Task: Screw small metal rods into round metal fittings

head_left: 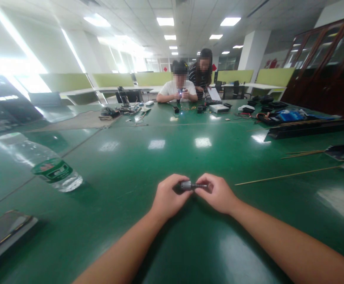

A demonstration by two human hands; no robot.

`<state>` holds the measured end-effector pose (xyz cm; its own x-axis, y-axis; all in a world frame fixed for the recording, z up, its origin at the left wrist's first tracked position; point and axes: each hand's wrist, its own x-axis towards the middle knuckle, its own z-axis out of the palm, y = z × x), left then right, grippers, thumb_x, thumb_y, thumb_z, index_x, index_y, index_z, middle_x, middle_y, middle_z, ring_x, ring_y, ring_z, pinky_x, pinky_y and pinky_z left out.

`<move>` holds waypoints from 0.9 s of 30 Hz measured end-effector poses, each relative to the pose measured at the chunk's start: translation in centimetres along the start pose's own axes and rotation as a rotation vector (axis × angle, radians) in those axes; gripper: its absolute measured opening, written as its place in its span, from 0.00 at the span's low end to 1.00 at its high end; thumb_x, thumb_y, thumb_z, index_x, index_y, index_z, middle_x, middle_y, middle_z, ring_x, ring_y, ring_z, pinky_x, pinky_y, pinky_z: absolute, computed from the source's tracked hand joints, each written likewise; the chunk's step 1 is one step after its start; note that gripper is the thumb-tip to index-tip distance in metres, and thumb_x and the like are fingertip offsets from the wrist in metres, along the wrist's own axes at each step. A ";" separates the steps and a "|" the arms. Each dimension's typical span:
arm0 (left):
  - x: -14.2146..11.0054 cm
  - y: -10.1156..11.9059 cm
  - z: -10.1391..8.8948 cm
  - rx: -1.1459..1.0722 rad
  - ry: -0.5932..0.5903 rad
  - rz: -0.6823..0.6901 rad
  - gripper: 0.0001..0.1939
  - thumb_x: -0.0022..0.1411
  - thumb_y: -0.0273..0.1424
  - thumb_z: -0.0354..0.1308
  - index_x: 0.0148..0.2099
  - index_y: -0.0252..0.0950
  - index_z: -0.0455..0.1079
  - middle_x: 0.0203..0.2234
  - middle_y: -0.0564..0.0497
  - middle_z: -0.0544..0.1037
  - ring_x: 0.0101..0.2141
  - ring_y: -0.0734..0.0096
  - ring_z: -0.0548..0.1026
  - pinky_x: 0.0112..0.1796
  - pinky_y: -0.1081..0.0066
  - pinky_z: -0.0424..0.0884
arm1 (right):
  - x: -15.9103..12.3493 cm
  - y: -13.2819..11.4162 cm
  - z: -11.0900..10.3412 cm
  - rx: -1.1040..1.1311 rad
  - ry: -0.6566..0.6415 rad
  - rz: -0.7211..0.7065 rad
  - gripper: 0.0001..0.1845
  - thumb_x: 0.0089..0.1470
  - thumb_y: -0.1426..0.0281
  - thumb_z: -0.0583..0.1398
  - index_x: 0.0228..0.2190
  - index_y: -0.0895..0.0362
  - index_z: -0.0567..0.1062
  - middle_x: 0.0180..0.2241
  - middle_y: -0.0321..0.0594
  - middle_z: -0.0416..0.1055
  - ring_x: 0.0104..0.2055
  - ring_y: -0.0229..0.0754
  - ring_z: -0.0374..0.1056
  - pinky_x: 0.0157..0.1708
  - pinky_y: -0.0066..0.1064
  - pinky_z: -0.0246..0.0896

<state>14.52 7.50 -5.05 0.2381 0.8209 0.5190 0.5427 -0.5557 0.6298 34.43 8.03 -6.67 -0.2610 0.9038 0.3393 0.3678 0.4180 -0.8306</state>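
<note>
Now, left hand pinches thick grey end of small cylindrical part; right hand pinches its thin shaft. Part is between both hands, over green table. Probably best: ends in one line, grip light but sure. Further left, bottle. Far side, seated person.

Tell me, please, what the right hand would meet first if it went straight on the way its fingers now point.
Apart from the dark tool it holds, the right hand would likely meet the left hand first, though depth is unclear.
</note>
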 end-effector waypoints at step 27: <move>0.2 -0.5 -0.5 0.026 0.041 -0.057 0.13 0.50 0.25 0.68 0.41 0.38 0.75 0.36 0.52 0.80 0.37 0.67 0.76 0.42 0.68 0.71 | 0.0 0.3 0.0 0.021 0.060 0.087 0.05 0.52 0.68 0.62 0.32 0.57 0.75 0.28 0.37 0.74 0.29 0.39 0.69 0.31 0.29 0.63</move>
<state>13.87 7.91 -4.96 0.1734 0.8448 0.5062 0.5758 -0.5039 0.6438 34.55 8.19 -6.86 -0.1751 0.9406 0.2909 0.3681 0.3366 -0.8667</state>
